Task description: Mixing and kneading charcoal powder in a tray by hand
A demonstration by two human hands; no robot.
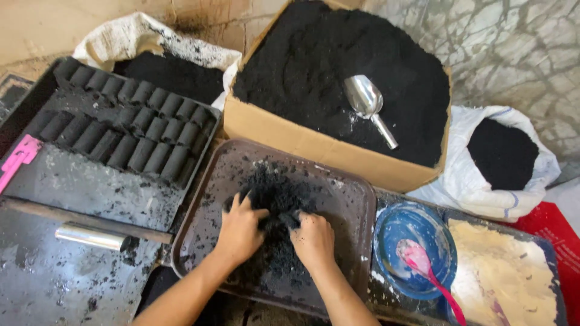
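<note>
My left hand [240,228] and my right hand [314,239] are both sunk into a heap of damp black powder [275,193] on a dark rectangular tray [344,199] in front of me. The fingers of each hand are curled into the heap, blackened, squeezing lumps of the powder. The hands sit side by side, almost touching, near the tray's middle. Loose crumbs are scattered over the rest of the tray.
A cardboard box [314,145] of black powder with a metal scoop [368,102] stands behind. Left, a tray [90,187] holds rows of black cylinders [130,130] and a pink tool [18,158]. A metal tube [90,236] lies lower left. Right: blue bowl [411,226] with pink spoon [423,265], sacks [501,157].
</note>
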